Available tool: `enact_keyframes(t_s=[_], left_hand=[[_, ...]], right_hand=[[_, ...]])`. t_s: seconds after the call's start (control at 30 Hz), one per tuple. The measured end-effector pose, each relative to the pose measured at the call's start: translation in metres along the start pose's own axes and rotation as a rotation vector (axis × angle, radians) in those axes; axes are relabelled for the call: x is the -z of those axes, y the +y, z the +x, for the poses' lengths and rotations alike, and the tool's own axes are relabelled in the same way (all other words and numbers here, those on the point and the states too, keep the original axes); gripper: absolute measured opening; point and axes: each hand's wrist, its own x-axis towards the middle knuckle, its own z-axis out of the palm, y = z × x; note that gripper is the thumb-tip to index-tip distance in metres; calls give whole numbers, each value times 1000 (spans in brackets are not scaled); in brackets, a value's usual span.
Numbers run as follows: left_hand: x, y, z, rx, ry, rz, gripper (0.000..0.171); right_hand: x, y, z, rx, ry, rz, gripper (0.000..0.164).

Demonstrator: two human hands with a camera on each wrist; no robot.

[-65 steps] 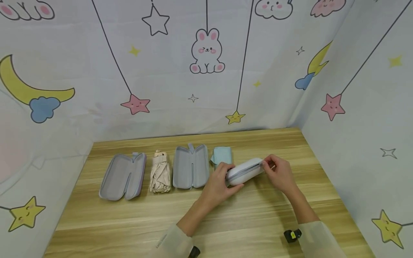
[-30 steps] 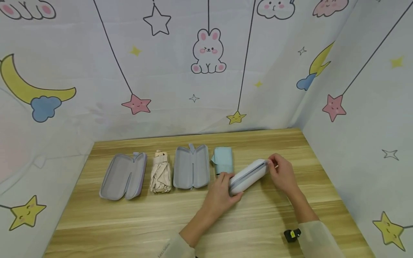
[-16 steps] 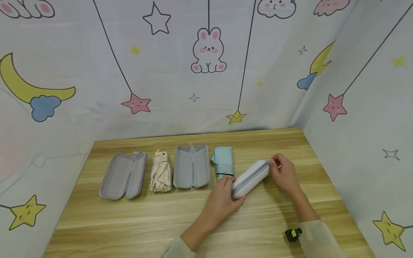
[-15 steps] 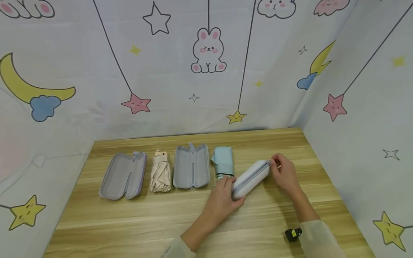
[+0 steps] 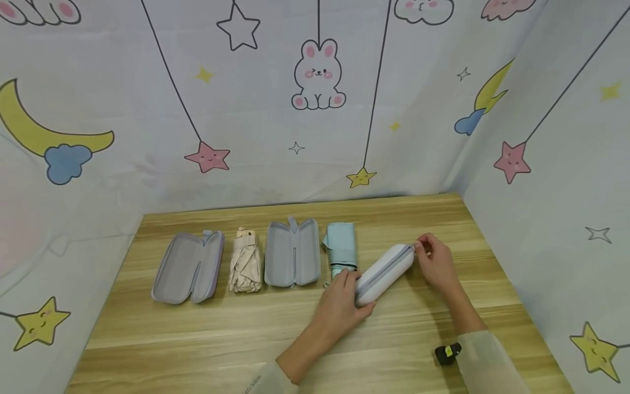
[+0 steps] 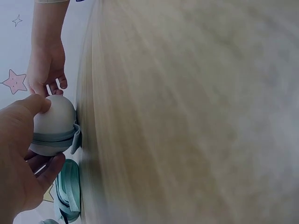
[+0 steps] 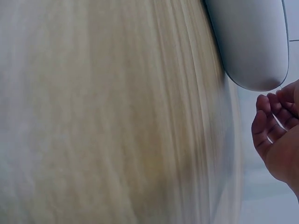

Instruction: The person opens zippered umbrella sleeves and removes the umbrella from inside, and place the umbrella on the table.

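A white hard-shell zip case with a grey zip band stands slanted on the table, its band uppermost. My left hand grips its near left end, thumb on one side and fingers on the other. At the far right end, my right hand pinches the end of the zip, the pull itself hidden by the fingertips. The right wrist view has the right hand's thumb and index finger together at the case's rounded tip. Just beyond the left hand lies a folded light-blue umbrella, partly covered by that hand.
Two opened grey-lined cases lie at the left, one at the far left and one mid-table. Between them is a folded beige umbrella. The wooden table meets printed curtains at the back and sides.
The right hand has drawn along the zip to the case's far end, and the dark gap there has closed. Case and left hand have shifted slightly right and nearer, uncovering more blue umbrella.
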Motion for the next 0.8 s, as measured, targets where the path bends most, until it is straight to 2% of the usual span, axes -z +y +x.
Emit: enact_keyframes(t_s=[0.17, 0.3, 0.43, 0.53, 0.6, 0.73, 0.8], left_hand=[[1, -1, 1, 28, -18, -25, 67], [3, -1, 3, 60, -16, -102, 64], [6, -2, 8, 101, 61, -237, 61], [8, -1, 14, 148, 142, -392, 61], [11, 0, 18, 191, 180, -541, 62], [18, 2, 25, 304, 187, -892, 61], [23, 1, 27, 347, 180, -1019, 61]], right_hand=[[0, 0, 2, -56, -24, 74, 13], [1, 0, 2, -100, -60, 185, 16], [6, -1, 1, -168, -103, 320, 19], [9, -3, -3, -277, -112, 455, 22], [10, -6, -5, -342, -102, 550, 21], [13, -16, -10, -416, -78, 755, 16], [15, -21, -12, -433, -70, 857, 15]])
